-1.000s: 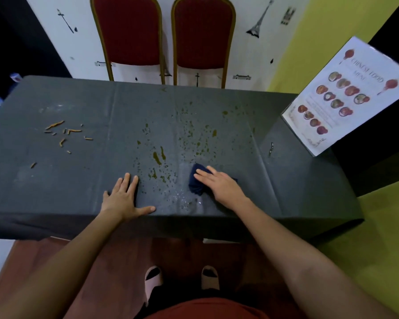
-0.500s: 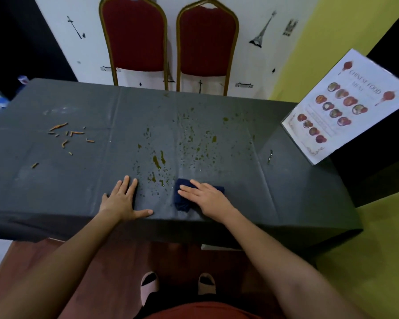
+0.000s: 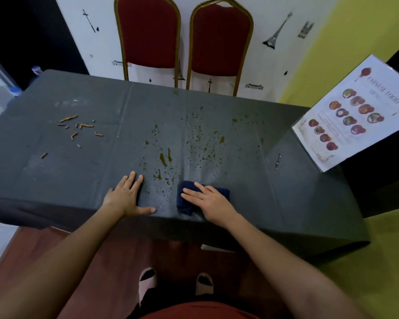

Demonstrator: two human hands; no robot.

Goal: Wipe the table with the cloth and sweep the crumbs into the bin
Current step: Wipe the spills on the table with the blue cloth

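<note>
A table with a dark grey cover [image 3: 62,176] fills the view. My right hand [image 3: 211,200] presses flat on a dark blue cloth [image 3: 184,202] near the front edge, fingers pointing left. My left hand [image 3: 127,196] lies flat on the cover to the left of it, fingers spread, holding nothing. Brownish liquid spots and droplets [image 3: 164,158] cover the middle of the table, just beyond both hands. Orange-brown crumbs [image 3: 78,128] lie scattered at the far left. No bin is in view.
Two red chairs [image 3: 148,35] with gold frames stand against the wall behind the table. A laminated food menu [image 3: 352,113] leans at the right end. A small dark scrap [image 3: 278,160] lies near it. My feet [image 3: 148,282] stand on a brown floor below.
My right hand has slid the blue cloth leftward and toward the front edge. My left hand has stayed flat in the same spot.
</note>
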